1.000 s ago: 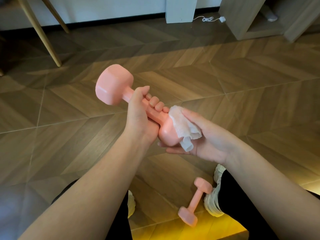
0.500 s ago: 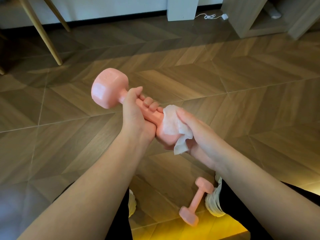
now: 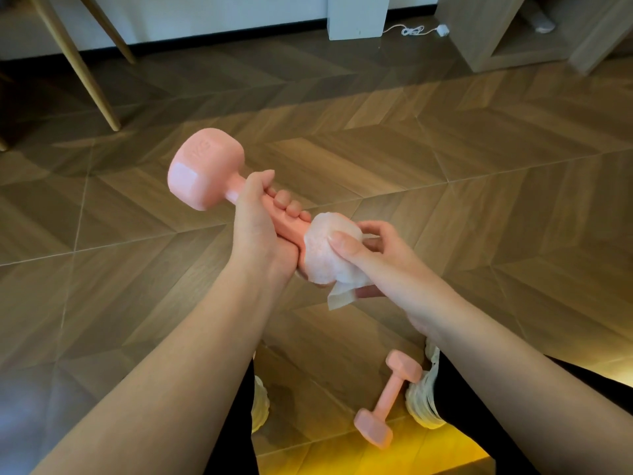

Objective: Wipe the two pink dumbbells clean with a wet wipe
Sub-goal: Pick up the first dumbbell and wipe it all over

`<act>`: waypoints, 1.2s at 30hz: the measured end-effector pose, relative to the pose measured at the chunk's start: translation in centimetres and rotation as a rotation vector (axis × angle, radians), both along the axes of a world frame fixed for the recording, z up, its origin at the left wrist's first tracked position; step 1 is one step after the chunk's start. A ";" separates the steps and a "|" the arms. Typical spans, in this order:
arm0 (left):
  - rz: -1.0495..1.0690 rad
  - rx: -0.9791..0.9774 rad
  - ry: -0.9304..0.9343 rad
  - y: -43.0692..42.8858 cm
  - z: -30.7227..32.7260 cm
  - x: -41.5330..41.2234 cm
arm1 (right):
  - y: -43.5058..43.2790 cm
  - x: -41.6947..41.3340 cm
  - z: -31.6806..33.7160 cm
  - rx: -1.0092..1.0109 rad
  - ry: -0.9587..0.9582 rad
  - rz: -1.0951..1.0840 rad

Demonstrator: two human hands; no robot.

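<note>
Above the floor (image 3: 479,200), left hand (image 3: 255,231) grips one dumbbell (image 3: 205,173); right hand (image 3: 373,255) pinches the wipe (image 3: 325,255) round its near head. Second dumbbell (image 3: 388,399) probably still awaits wiping.

Open herringbone floor (image 3: 462,173) spreads ahead of and beside the raised pink dumbbell (image 3: 205,173), gripped by the left hand (image 3: 257,228) with the right hand (image 3: 383,265) holding a wet wipe (image 3: 325,255) over its near end. Obstacles: 2 slanted wooden furniture legs (image 3: 85,73) far left; white post (image 3: 358,15), coiled cable (image 3: 411,30) and wooden shelf unit (image 3: 479,36) along the back; second dumbbell (image 3: 388,397) just beside the right shoe (image 3: 424,399) below.
</note>
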State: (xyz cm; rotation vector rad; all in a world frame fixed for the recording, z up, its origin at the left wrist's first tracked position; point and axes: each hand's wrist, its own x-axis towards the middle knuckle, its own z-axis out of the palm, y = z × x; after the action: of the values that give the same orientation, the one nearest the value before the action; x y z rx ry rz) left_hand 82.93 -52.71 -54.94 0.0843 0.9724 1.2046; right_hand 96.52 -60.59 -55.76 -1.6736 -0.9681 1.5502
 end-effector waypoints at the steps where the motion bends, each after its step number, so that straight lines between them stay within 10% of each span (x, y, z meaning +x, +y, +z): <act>1: 0.003 0.010 0.029 0.0 -0.1 0.0 | 0.0 0.2 -0.1 -0.004 -0.067 -0.018; 5: -0.006 0.039 0.122 -0.2 -0.5 0.1 | -0.1 0.8 -0.1 -0.053 -0.137 0.076; 14: -0.009 0.056 0.151 -0.1 -0.4 -0.2 | 0.0 1.4 -0.1 -0.292 0.393 0.013; 21: -0.010 0.029 0.175 0.1 -0.8 -1.2 | 0.3 2.8 0.0 -0.044 0.117 -0.159; 29: -0.061 0.007 0.251 -0.4 -1.4 -1.0 | 0.6 2.4 1.6 0.044 0.992 -0.219; 36: -0.050 0.019 0.122 -0.6 -0.7 0.1 | 0.4 2.0 -0.9 -0.013 0.349 -0.212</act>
State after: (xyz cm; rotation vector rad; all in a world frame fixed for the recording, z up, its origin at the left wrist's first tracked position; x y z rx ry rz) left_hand 83.02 -53.28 -55.60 0.1979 1.0599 1.1732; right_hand 98.47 -60.24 -56.62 -1.3989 -0.5815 1.6335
